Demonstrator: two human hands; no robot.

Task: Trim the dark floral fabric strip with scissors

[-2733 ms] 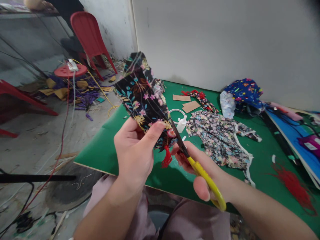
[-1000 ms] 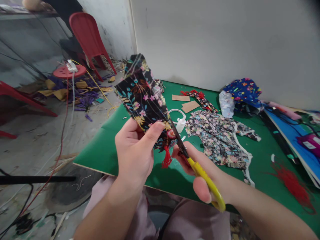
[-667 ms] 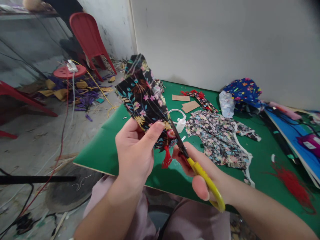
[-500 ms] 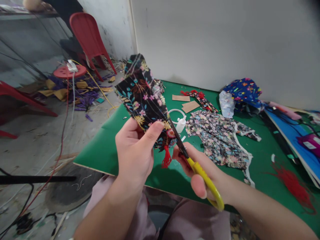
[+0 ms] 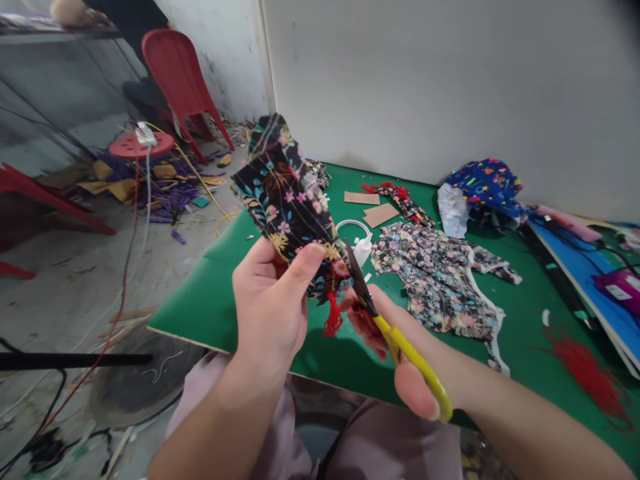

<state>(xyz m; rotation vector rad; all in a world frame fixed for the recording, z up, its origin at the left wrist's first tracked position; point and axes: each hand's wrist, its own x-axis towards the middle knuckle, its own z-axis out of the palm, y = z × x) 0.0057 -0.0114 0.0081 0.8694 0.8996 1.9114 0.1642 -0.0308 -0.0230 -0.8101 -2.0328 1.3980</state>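
My left hand [image 5: 273, 293] pinches a folded piece of black floral fabric [image 5: 287, 193], thumb on top, holding it up above the green table [image 5: 215, 280]. A red tassel [image 5: 333, 315] hangs from the fabric's lower end. My right hand [image 5: 395, 340] has its fingers in the handles of yellow-handled scissors [image 5: 413, 357]. The dark blades are slightly apart, at the fabric's right edge just above the tassel. Behind the scissors stands a small white bottle [image 5: 362, 251], partly hidden.
Floral cut fabric [image 5: 445, 277] lies on the table's right half, with red threads [image 5: 587, 373] farther right. Brown cards [image 5: 380, 215] and a blue patterned cloth [image 5: 485, 190] are at the back. A person sits on a red chair [image 5: 175, 73] at the back left.
The scissor blades have opened, and my right thumb has moved down and right with its handle. My left hand keeps its hold on the fabric, nearly unmoved.
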